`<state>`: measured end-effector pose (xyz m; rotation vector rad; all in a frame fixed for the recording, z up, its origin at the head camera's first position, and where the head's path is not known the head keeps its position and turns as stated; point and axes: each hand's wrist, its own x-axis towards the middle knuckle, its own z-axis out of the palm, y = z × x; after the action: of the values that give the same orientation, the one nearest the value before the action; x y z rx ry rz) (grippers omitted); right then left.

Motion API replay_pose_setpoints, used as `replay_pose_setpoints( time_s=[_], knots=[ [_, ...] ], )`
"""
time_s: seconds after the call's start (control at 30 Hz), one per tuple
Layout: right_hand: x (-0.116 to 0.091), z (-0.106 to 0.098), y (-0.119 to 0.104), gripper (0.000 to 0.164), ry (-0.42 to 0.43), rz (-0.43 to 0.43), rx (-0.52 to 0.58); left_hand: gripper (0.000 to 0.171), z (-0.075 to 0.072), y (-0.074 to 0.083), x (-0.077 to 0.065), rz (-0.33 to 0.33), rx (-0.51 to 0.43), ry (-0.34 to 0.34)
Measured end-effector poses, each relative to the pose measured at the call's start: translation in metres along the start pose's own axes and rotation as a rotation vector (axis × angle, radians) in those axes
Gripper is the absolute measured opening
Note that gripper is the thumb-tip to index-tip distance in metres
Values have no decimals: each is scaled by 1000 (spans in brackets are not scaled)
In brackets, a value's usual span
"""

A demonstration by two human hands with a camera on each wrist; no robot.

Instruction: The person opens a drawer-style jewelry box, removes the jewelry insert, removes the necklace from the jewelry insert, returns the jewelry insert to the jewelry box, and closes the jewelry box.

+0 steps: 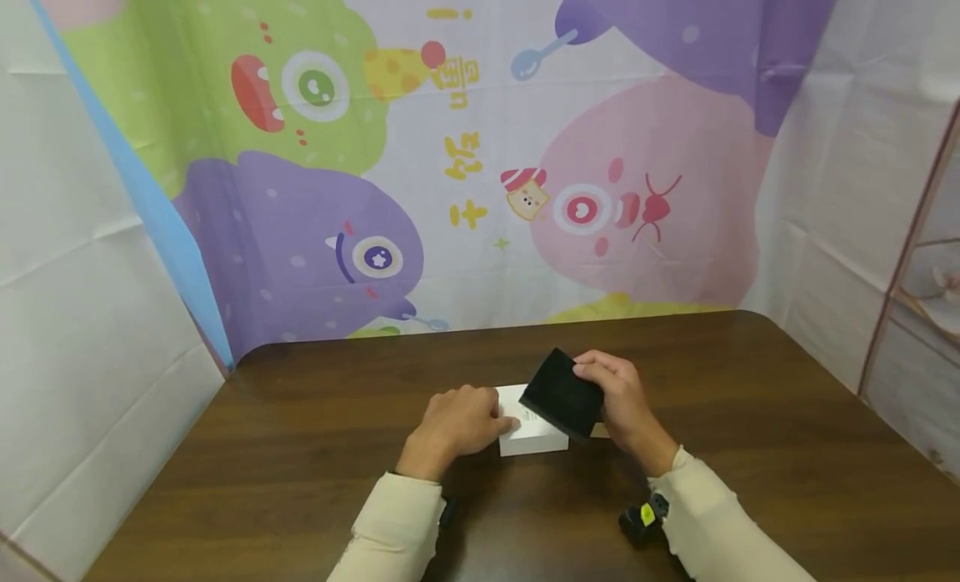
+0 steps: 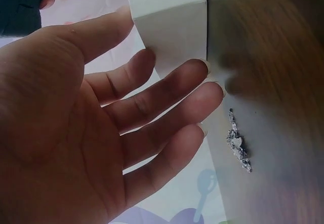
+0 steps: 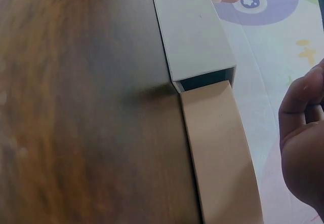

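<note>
My right hand (image 1: 618,398) pinches a black square pad (image 1: 564,394), raised and tilted above the table. In the left wrist view that pad (image 2: 17,8) is at the top left. My left hand (image 1: 461,419) lies against a white box (image 1: 532,442), thumb on its top and the other fingers loosely extended. The box is a sleeve (image 3: 195,31) with a tan drawer (image 3: 220,153) slid partly out on the right. Beyond the left fingertips a silver chain (image 2: 237,142) lies on the table. In the right wrist view the pad does not show.
The brown wooden table (image 1: 300,465) reaches back to a cartoon-printed curtain (image 1: 480,290). Pale cloth walls (image 1: 97,315) stand at both sides. A black wrist device (image 1: 641,519) sits at the right sleeve.
</note>
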<state>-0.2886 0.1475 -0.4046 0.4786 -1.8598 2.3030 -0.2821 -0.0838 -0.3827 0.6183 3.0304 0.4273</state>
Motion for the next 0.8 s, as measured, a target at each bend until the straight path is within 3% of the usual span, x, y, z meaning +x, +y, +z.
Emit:
replay_pose_setpoints(
  time_s=[0.47,0.8],
  knots=[
    [0,-1,0,18,5,1,-12,31,4,-4,2,-29,-17,5],
    [1,1,1,18,68,15,-43,37,3,-3,0,-26,-31,-8]
  ],
)
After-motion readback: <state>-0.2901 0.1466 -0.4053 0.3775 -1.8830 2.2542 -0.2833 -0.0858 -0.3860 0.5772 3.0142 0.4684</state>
